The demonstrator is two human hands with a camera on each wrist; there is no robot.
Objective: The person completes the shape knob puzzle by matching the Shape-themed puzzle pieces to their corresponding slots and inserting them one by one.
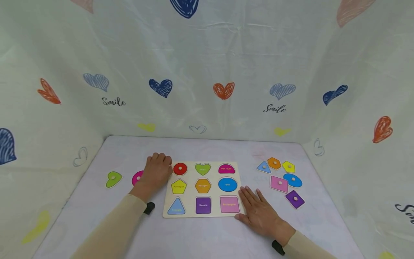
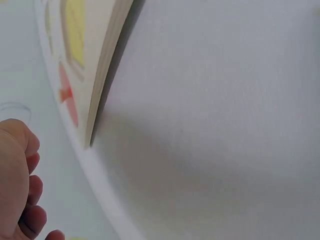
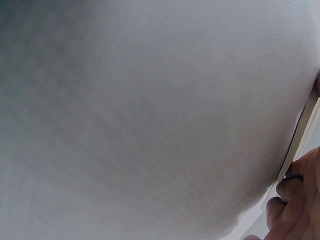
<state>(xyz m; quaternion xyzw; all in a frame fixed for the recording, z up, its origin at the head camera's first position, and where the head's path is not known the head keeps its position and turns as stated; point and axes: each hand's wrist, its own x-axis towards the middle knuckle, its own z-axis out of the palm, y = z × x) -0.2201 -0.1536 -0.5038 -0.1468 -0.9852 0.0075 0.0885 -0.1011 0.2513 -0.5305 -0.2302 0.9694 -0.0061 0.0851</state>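
A wooden shape puzzle board lies flat on the table, with labelled coloured shapes in rows. At its upper left the red circle piece sits in place; its knob shows in the left wrist view. My left hand is beside that corner, fingers loosely curled, with nothing visible in them. Contact with the board's edge is hard to tell. Partly hidden behind this hand is a magenta piece on the table. My right hand lies palm down with fairly straight fingers, touching the board's right edge near its lower corner.
A green heart piece lies far left. To the right lie a blue triangle, orange hexagon, yellow pentagon, pink rectangle, blue oval and purple square. A heart-printed curtain surrounds the table.
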